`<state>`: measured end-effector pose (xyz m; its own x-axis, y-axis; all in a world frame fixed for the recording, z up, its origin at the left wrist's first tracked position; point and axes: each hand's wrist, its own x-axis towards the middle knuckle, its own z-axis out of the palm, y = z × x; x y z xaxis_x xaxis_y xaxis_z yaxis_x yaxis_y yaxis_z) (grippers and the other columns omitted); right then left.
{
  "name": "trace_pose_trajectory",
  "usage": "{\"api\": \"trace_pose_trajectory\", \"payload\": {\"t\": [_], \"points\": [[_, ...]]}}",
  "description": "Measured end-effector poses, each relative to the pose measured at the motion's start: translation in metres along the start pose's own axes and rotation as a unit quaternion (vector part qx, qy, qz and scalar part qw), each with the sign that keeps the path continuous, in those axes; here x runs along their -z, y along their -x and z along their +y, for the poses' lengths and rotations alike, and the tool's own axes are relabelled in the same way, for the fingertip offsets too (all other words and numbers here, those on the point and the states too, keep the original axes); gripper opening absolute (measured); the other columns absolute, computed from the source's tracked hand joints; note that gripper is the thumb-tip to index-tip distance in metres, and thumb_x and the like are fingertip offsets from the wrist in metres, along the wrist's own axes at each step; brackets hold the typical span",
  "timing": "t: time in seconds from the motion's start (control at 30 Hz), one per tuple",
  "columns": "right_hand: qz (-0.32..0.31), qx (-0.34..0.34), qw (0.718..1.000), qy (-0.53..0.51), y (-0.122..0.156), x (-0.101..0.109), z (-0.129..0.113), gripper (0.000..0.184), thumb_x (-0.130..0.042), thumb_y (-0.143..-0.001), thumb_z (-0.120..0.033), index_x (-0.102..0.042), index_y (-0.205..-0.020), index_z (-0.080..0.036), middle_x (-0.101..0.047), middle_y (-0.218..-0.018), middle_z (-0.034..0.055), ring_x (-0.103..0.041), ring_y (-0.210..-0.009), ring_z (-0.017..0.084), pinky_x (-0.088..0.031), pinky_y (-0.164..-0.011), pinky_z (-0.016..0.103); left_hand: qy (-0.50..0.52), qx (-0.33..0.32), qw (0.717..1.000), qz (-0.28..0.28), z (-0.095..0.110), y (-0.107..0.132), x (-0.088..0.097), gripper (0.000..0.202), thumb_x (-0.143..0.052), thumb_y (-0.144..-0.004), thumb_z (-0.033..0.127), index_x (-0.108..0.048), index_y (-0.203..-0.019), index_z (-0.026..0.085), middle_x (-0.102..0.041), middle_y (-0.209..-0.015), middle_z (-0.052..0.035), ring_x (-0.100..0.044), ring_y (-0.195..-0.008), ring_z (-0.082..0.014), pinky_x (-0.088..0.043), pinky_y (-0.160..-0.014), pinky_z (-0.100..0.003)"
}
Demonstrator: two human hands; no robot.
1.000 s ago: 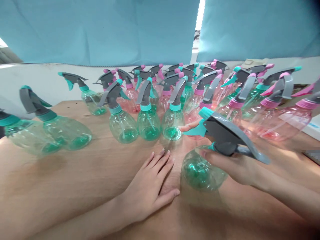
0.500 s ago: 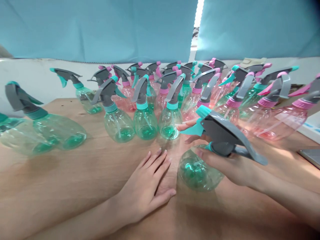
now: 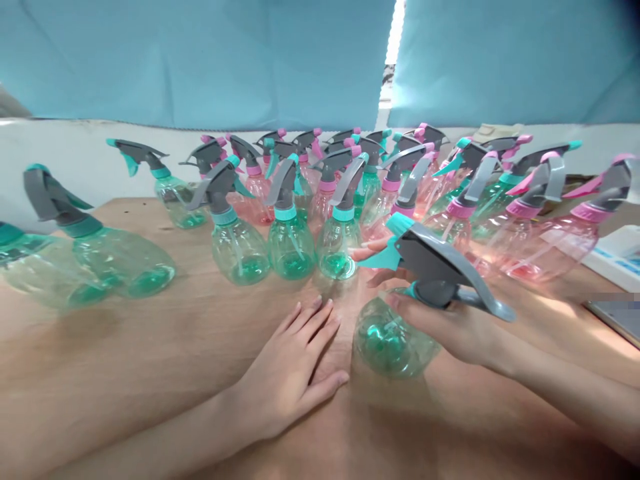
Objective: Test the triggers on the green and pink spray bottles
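Note:
My right hand [image 3: 450, 323] grips a green spray bottle [image 3: 390, 337] by the neck, just under its grey trigger head [image 3: 440, 267] with the teal nozzle; the bottle stands on the wooden table [image 3: 150, 347]. My left hand [image 3: 295, 370] lies flat on the table with fingers stretched out, just left of that bottle and holding nothing. Right behind both hands stands a row of three green spray bottles [image 3: 290, 243].
Several more green and pink spray bottles [image 3: 505, 200] crowd the back and right of the table. Two green bottles [image 3: 105, 257] stand at the left edge. A white ledge and blue curtains [image 3: 200, 60] close off the back. A flat object [image 3: 617, 313] lies at the right edge.
The view shifted slightly; my right hand and its bottle sit a little further left and toward the row. My left hand stays flat on the table.

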<state>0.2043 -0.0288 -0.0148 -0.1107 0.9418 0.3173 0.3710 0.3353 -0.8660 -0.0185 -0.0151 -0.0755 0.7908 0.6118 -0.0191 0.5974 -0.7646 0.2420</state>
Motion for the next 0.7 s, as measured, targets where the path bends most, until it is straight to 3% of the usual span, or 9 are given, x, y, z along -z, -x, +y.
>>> {"api": "trace_pose_trajectory", "payload": {"t": [0.17,0.3,0.43,0.7], "points": [[-0.001,0.006,1.0,0.011,0.0003,0.0012,0.0024,0.035,-0.056,-0.077,-0.025,-0.066,-0.11,-0.026,-0.059,-0.059,-0.0022,-0.045,-0.04,0.013,-0.045,-0.042,0.028,-0.004,0.005,1.0,-0.013,-0.0002,-0.0004,0.0004,0.068,-0.037,-0.097,0.057,-0.035,-0.148,0.013,-0.027,-0.157,-0.011,-0.025,-0.145,-0.0327,-0.023,-0.117,-0.057],[0.0,0.027,1.0,0.004,-0.0028,0.0013,0.0,0.043,-0.055,-0.074,-0.022,-0.063,-0.117,-0.026,-0.071,-0.09,0.0043,-0.055,-0.051,0.014,-0.049,-0.046,0.028,-0.008,0.004,1.0,-0.016,0.0003,-0.0003,0.0014,0.068,-0.036,-0.097,0.057,-0.034,-0.148,0.012,-0.026,-0.158,-0.0113,-0.025,-0.145,-0.0333,-0.025,-0.116,-0.059],[0.009,0.056,0.998,-0.001,-0.0052,0.0011,-0.002,0.046,-0.055,-0.073,-0.019,-0.062,-0.118,-0.026,-0.069,-0.112,0.0064,-0.067,-0.078,0.02,-0.057,-0.066,0.033,-0.008,-0.001,1.0,-0.011,-0.0009,0.0011,0.0004,0.068,-0.037,-0.097,0.057,-0.032,-0.149,0.013,-0.026,-0.158,-0.0112,-0.025,-0.145,-0.033,-0.026,-0.116,-0.059],[-0.02,0.031,0.999,-0.002,-0.0047,0.0028,-0.0031,0.033,-0.053,-0.071,-0.019,-0.066,-0.099,-0.027,-0.071,-0.09,0.0026,-0.066,-0.072,0.02,-0.055,-0.061,0.031,0.003,-0.002,1.0,-0.006,-0.0013,0.0001,0.0008,0.067,-0.039,-0.097,0.056,-0.035,-0.147,0.011,-0.028,-0.157,-0.0129,-0.024,-0.145,-0.0328,-0.026,-0.116,-0.059]]}}
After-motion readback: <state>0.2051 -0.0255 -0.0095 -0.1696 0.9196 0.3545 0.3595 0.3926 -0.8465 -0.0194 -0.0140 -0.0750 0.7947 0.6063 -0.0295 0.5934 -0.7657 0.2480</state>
